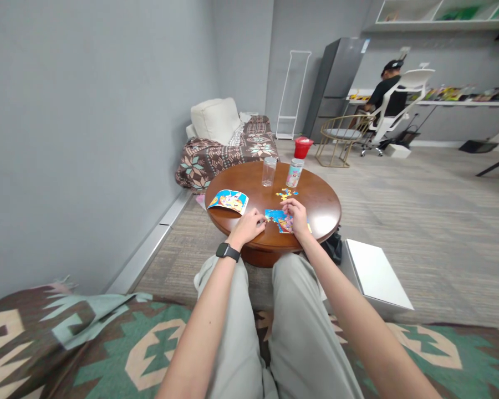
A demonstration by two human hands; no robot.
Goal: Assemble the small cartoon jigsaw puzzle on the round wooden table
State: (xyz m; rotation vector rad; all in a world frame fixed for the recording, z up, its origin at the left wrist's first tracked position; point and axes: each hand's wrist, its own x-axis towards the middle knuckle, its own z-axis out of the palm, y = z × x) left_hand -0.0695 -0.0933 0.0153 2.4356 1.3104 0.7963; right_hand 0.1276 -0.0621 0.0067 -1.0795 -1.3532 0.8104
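A partly joined jigsaw puzzle (273, 214), blue with coloured figures, lies flat near the front of the round brown table (316, 199). My left hand (249, 226), with a black watch on the wrist, rests at the puzzle's left edge, its fingers curled in; small yellowish pieces show beside the fingertips. Over the puzzle's right part is my right hand (296, 216), fingers bent together and covering some of it. Whatever either hand pinches is too small to make out. Loose puzzle pieces (286, 194) lie just beyond. A curved picture sheet (229, 200) is on the left.
Toward the table's far side stand a clear jar (268, 172) and a printed jar (295, 173). A white box (378, 271) is on the floor at right, and a red bin (303, 147) behind the table. A person (388, 94) sits at a far counter.
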